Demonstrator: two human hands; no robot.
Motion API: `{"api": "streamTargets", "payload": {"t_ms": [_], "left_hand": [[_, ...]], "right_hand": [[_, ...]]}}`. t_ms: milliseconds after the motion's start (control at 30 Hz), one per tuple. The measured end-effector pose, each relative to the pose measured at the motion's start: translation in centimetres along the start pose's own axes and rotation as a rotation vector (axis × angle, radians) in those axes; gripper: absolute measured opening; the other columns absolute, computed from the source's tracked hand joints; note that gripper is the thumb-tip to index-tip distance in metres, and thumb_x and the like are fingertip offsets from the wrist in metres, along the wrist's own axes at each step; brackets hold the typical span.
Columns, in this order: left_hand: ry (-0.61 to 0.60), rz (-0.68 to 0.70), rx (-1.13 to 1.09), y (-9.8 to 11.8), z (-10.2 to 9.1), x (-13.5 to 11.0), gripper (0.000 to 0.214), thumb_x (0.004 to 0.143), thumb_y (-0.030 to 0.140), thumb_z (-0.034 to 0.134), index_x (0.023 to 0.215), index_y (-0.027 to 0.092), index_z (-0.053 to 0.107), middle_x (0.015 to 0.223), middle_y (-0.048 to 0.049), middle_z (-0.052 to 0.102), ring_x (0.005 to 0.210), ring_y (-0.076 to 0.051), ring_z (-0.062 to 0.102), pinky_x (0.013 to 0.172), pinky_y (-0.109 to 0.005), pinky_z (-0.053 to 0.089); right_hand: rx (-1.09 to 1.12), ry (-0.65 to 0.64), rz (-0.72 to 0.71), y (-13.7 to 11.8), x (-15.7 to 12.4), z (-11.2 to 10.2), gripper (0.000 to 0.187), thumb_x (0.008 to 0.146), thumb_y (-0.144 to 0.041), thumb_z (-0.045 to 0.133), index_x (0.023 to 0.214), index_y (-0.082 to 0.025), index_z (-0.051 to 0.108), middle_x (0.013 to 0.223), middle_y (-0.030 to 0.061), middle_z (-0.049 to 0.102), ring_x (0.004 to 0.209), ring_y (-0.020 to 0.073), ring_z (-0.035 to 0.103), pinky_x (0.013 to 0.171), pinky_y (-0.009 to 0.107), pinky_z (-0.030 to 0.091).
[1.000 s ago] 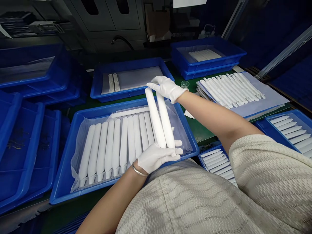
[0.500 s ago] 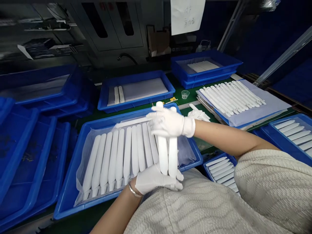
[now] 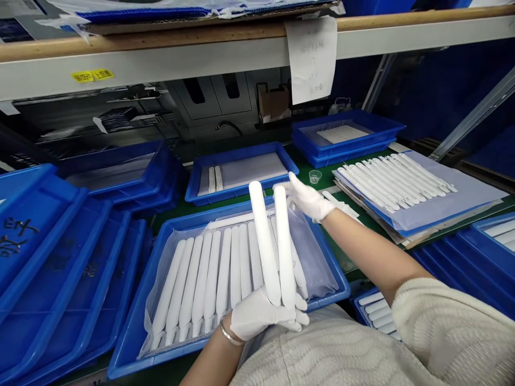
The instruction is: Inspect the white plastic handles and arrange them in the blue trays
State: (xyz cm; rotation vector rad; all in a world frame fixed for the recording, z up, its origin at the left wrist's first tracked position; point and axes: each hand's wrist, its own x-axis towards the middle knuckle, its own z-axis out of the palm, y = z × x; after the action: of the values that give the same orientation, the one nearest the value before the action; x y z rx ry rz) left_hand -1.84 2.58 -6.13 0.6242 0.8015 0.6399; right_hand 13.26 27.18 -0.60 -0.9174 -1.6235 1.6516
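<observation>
Right hand (image 3: pixel 309 201) has been moved, in the head view, from across two white pieces (image 3: pixel 264 241) to beside their upper ends; fingers extended, nothing gripped, contact uncertain. Both pieces are held by the left hand (image 3: pixel 263 315), fingers bent round the lower ends, above the blue tray (image 3: pixel 343 288). A slip or mutual knock could be caused by unsupported tops. Lower tips are hidden; far-right tray (image 3: pixel 475 229) is cut off.

two gloved hands (image 3: pixel 259 314), two held white sticks (image 3: pixel 264 241), one bracelet (image 3: pixel 230 334), one clear cup (image 3: pixel 315 177)
</observation>
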Motion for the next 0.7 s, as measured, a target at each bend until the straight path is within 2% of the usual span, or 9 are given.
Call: {"api": "streamTargets", "payload": {"t_ms": [67, 133, 267, 333, 400, 467, 500, 600, 700], "left_hand": [[0.025, 0.018, -0.004, 0.0, -0.3, 0.2, 0.042, 0.066, 0.031, 0.094, 0.1, 0.012, 0.08, 0.094, -0.015, 0.077, 0.093, -0.026, 0.075, 0.081, -0.034, 0.062], [0.042, 0.026, -0.004, 0.1, -0.5, 0.4, 0.044, 0.065, 0.032, 0.094, 0.101, 0.011, 0.079, 0.098, -0.0154, 0.076, 0.099, -0.028, 0.074, 0.084, -0.035, 0.062], [0.077, 0.026, 0.014, 0.2, -0.5, 0.7, 0.045, 0.065, 0.033, 0.095, 0.1, 0.011, 0.078, 0.1, -0.0149, 0.075, 0.102, -0.028, 0.073, 0.087, -0.036, 0.061], [0.08, 0.026, 0.016, 0.3, -0.3, 0.8, 0.046, 0.065, 0.034, 0.094, 0.102, 0.011, 0.078, 0.101, -0.0151, 0.075, 0.101, -0.028, 0.073, 0.088, -0.036, 0.061], [0.079, 0.034, 0.02, 0.3, -0.2, 0.9, 0.049, 0.066, 0.035, 0.094, 0.105, 0.01, 0.077, 0.102, -0.016, 0.075, 0.101, -0.028, 0.073, 0.089, -0.038, 0.06], [0.086, 0.041, 0.035, 0.5, -0.2, 0.8, 0.05, 0.067, 0.036, 0.094, 0.105, 0.01, 0.077, 0.101, -0.0164, 0.076, 0.099, -0.027, 0.073, 0.09, -0.039, 0.06], [0.091, 0.04, 0.046, 0.5, -0.1, 0.7, 0.049, 0.067, 0.036, 0.093, 0.104, 0.009, 0.077, 0.099, -0.0161, 0.076, 0.098, -0.027, 0.073, 0.091, -0.039, 0.059], [0.089, 0.009, 0.078, 0.7, 0.0, 0.4, 0.044, 0.066, 0.035, 0.094, 0.098, 0.01, 0.077, 0.091, -0.0134, 0.077, 0.09, -0.023, 0.074, 0.087, -0.036, 0.06], [0.055, -0.041, 0.112, 0.7, 0.1, 0.1, 0.039, 0.066, 0.033, 0.094, 0.094, 0.012, 0.078, 0.087, -0.0104, 0.076, 0.085, -0.021, 0.074, 0.08, -0.031, 0.059]], "right_hand": [[0.126, -0.189, 0.12, 1.0, -2.7, 1.6, 0.074, 0.094, -0.078, 0.03, 0.117, -0.018, 0.067, 0.091, 0.0109, 0.072, 0.048, 0.0116, 0.053, 0.039, 0.024, 0.039], [0.226, -0.307, 0.159, 1.8, -4.7, 2.8, 0.074, 0.093, -0.079, 0.03, 0.116, -0.019, 0.066, 0.081, 0.0082, 0.069, 0.042, 0.0093, 0.045, 0.035, 0.022, 0.033], [0.324, -0.367, 0.133, 2.3, -6.7, 3.5, 0.068, 0.096, -0.075, 0.028, 0.12, -0.021, 0.062, 0.086, 0.0072, 0.067, 0.042, 0.0065, 0.041, 0.035, 0.021, 0.03], [0.241, -0.351, 0.085, 2.3, -7.1, 3.4, 0.063, 0.097, -0.072, 0.033, 0.127, -0.022, 0.059, 0.086, 0.0058, 0.065, 0.045, 0.0074, 0.043, 0.038, 0.022, 0.033], [0.043, -0.322, 0.001, 2.1, -7.5, 3.3, 0.06, 0.093, -0.066, 0.053, 0.136, -0.023, 0.053, 0.092, 0.0051, 0.063, 0.057, 0.0111, 0.053, 0.047, 0.024, 0.043], [-0.177, -0.271, -0.111, 1.9, -7.8, 3.5, 0.073, 0.082, -0.055, 0.074, 0.143, -0.026, 0.046, 0.109, 0.0066, 0.062, 0.084, 0.018, 0.062, 0.069, 0.031, 0.055], [-0.256, -0.246, -0.151, 1.7, -7.9, 3.7, 0.079, 0.078, -0.05, 0.08, 0.144, -0.027, 0.044, 0.116, 0.007, 0.061, 0.096, 0.0212, 0.061, 0.081, 0.037, 0.056], [-0.355, -0.136, -0.156, 0.9, -7.5, 4.0, 0.068, 0.076, -0.044, 0.08, 0.134, -0.025, 0.051, 0.11, 0.0063, 0.062, 0.1, 0.0256, 0.06, 0.09, 0.046, 0.052], [-0.338, 0.039, -0.118, -0.3, -5.7, 3.5, 0.051, 0.079, -0.043, 0.076, 0.123, -0.022, 0.058, 0.097, 0.0043, 0.064, 0.098, 0.0258, 0.062, 0.09, 0.045, 0.051]]}}
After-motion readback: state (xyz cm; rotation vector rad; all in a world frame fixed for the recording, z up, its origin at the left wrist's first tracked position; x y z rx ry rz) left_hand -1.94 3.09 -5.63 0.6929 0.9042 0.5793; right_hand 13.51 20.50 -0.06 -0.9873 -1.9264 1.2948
